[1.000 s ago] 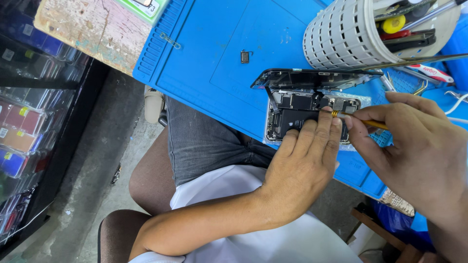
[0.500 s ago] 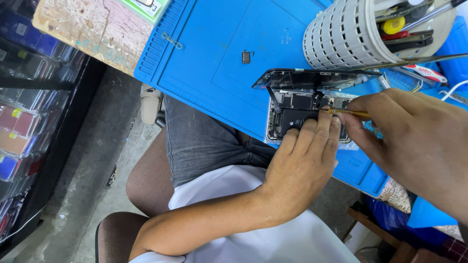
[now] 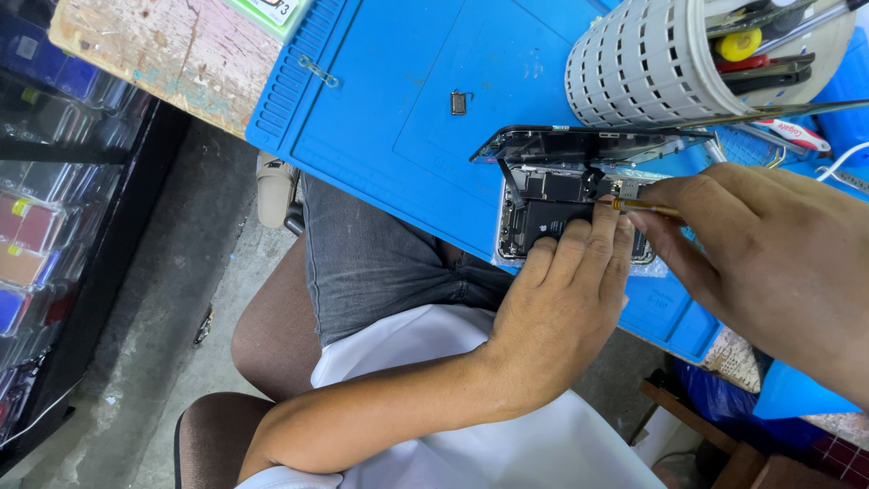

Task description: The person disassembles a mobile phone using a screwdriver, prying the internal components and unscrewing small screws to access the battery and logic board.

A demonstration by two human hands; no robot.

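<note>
Barely anything has shifted since a moment ago: both hands stay on the opened phone [image 3: 566, 217], which lies flat on the ribbed blue mat [image 3: 389, 100] at the edge of the desk [image 3: 136, 54]. Left hand [image 3: 566, 290] spreads its fingers flat over the dark innards, pinning the body down. Right hand [image 3: 769, 254] pinches a slim yellow-tipped tool [image 3: 643, 209], its point at the upper circuitry. Glossy black screen [image 3: 579, 143] stands hinged up. Behind it, a slotted white tool holder [image 3: 643, 63]; a small square part [image 3: 459, 103] sits apart.
</note>
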